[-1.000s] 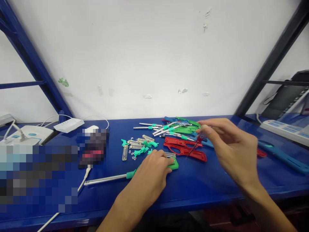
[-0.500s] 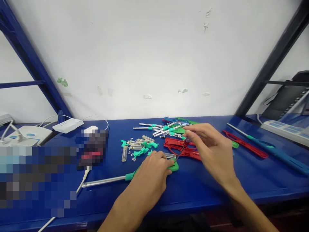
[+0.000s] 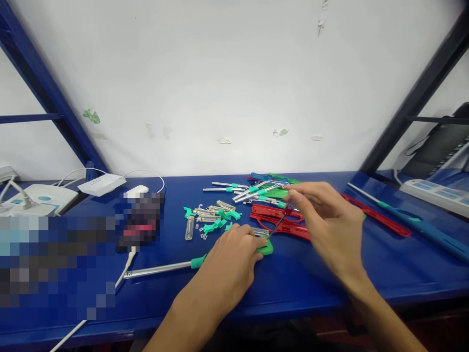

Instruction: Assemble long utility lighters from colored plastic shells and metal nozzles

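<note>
My left hand (image 3: 234,256) is closed over a green long-nosed lighter (image 3: 269,248), pressing it against the blue table. Its metal tube (image 3: 161,269) points out to the left, and most of its body is hidden under the hand. Between thumb and fingers my right hand (image 3: 326,220) pinches a small screwdriver (image 3: 282,218) with a dark red handle. The slanted shaft reaches down to the green handle end, beside my left fingertips. Behind the hands lie a red lighter casing (image 3: 264,212), clear fuel tanks (image 3: 189,228) and green triggers (image 3: 214,226).
Metal lighter tubes (image 3: 252,192) are heaped at the back. To the right lie a red casing half (image 3: 381,216), a blue lighter (image 3: 421,226) and a white power strip (image 3: 436,193). A white cable (image 3: 124,276) crosses the left side near a blurred-out area.
The screwdriver's shaft leans a little lower, its tip still at the green lighter's end. My left hand keeps its hold. The whole view has shifted slightly.
</note>
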A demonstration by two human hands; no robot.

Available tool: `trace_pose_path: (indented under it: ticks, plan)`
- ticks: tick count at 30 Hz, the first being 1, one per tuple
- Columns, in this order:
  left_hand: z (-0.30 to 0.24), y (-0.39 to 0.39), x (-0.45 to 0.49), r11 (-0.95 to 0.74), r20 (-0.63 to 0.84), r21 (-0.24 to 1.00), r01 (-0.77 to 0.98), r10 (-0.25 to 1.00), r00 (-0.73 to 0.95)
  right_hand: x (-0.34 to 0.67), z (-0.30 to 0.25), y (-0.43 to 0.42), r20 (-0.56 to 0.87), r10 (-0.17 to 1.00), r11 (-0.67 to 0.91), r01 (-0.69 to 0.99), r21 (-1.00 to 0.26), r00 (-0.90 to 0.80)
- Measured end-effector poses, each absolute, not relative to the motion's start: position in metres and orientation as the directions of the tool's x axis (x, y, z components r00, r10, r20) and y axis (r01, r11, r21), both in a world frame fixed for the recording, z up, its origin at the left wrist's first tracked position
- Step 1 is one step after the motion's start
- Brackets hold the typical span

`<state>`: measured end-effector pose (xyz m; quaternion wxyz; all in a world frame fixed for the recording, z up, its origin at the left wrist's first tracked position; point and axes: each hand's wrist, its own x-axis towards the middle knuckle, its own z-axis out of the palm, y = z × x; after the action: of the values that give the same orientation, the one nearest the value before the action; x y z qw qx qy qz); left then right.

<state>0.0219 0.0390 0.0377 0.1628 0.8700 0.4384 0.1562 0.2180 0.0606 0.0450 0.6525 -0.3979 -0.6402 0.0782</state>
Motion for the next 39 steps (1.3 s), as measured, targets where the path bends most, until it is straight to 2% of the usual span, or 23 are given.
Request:
trace_pose_path:
  ticks: [15,30,35,39]
  plan:
    - [0.0359,0.0385,0.0216,-0.572,0.138,0.395,0.719,0.811,0.569,0.2152,0.0439,0.0589,0.807,0.564,0.685,0.447,-0.575,0.173]
    - [0.0334,0.0381,0.0216,-0.578,0.170,0.406,0.708,0.809,0.563,0.2143,0.0446,0.0579,0.809,0.570,0.690,0.449,-0.567,0.146]
    - [0.0340,0.0381,0.0210,-0.581,0.166,0.402,0.708,0.806,0.568,0.2159,0.0465,0.0549,0.845,0.534,0.750,0.463,-0.473,0.000]
    - [0.0342,0.0386,0.0203,-0.584,0.171,0.403,0.704,0.804,0.569,0.2176,0.0486,0.0508,0.801,0.581,0.766,0.428,-0.479,-0.143]
